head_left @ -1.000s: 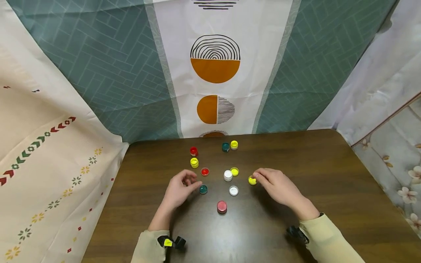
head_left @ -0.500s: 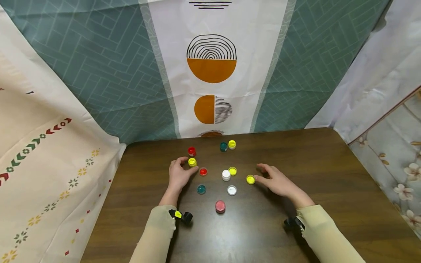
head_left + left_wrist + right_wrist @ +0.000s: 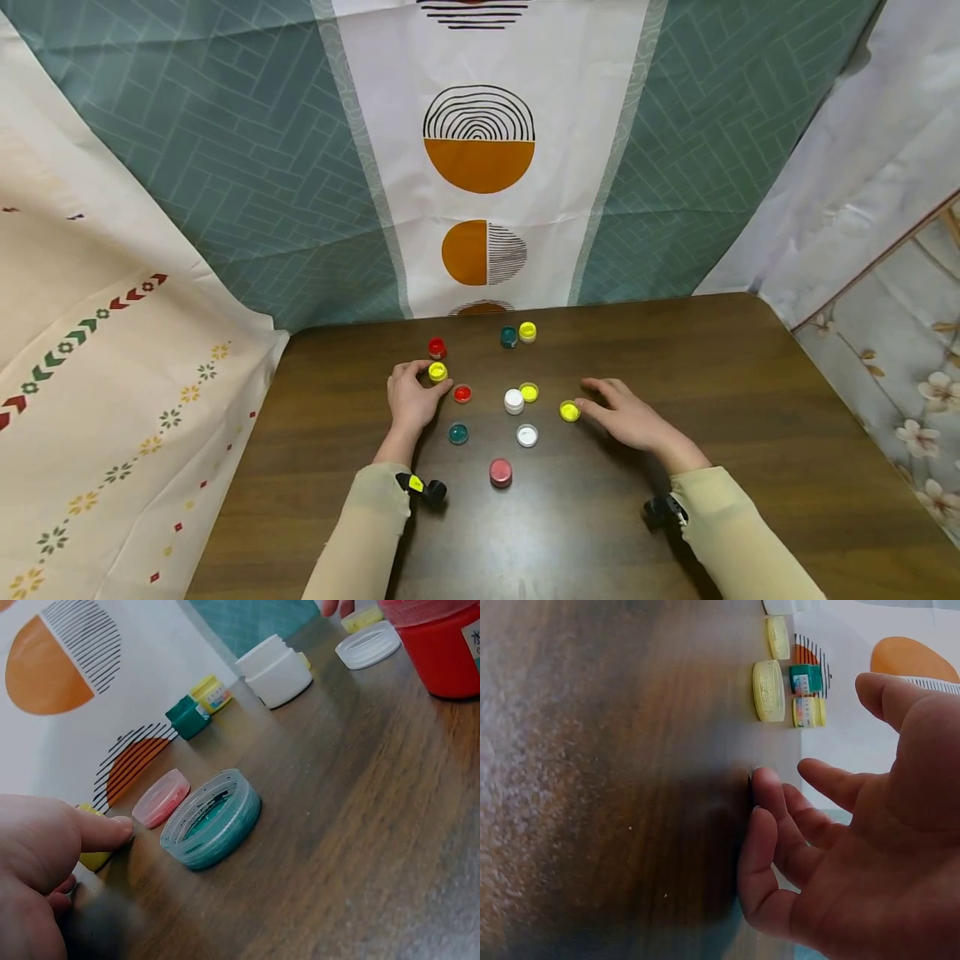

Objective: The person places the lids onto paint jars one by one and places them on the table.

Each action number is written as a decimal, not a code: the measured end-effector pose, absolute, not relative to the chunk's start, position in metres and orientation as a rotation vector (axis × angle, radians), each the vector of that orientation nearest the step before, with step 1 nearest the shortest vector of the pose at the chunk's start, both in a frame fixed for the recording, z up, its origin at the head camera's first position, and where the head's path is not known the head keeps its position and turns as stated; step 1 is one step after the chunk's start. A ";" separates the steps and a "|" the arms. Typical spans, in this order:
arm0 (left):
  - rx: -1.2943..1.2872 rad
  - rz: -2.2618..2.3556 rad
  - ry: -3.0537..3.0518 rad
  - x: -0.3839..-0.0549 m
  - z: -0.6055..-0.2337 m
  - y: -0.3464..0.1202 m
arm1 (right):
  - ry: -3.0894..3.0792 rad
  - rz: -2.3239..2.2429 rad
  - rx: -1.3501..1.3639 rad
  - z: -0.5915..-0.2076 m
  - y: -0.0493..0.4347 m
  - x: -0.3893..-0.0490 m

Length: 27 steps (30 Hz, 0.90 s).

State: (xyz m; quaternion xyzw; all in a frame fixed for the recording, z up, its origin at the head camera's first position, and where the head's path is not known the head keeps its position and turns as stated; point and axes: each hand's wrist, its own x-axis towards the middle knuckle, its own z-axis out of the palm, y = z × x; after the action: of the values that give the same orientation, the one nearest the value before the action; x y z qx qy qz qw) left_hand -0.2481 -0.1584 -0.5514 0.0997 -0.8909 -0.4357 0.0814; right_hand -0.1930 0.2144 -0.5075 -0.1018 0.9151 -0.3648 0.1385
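In the head view my left hand (image 3: 411,402) has thumb and fingers around an opened yellow paint jar (image 3: 438,372) at the left. The left wrist view shows that jar (image 3: 95,859) mostly hidden behind the hand. Close to the thumb lie a red lid (image 3: 462,393) and, nearer me, a green lid (image 3: 457,433), both hollow side up. My right hand (image 3: 630,418) rests low over the table, its thumb beside a yellow lid (image 3: 569,411). Its fingers (image 3: 763,832) are loosely spread, with nothing between them.
Between the hands stand a white jar (image 3: 513,402), a second yellow lid (image 3: 528,392) and a white lid (image 3: 527,435). Nearer me is a red jar with a pinkish lid (image 3: 500,472). Farther back are a red jar (image 3: 437,347), a green jar (image 3: 508,337) and another yellow jar (image 3: 527,332).
My left hand has moved away from the green lid, back and left to the yellow jar, and stays there. My right hand has let go of the yellow lid.
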 end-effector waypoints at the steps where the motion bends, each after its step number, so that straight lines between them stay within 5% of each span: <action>1: 0.299 -1.302 -2.659 -0.247 -0.552 -0.159 | 2.648 -1.053 -0.292 -0.508 0.214 -0.194; 12: 0.269 -1.342 -2.608 -0.247 -0.555 -0.164 | 2.679 -1.034 -0.283 -0.510 0.211 -0.196; 27: 0.217 -2.107 -2.085 -0.208 -0.538 -0.164 | 2.733 -0.998 -0.248 -0.517 0.205 -0.190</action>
State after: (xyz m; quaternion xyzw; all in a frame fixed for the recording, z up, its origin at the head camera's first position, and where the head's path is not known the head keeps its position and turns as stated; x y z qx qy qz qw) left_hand -0.2075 -0.1638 -0.5382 0.0727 -0.6989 -0.7064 0.0845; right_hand -0.1898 0.2047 -0.5167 -0.0843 0.9302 -0.3397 0.1108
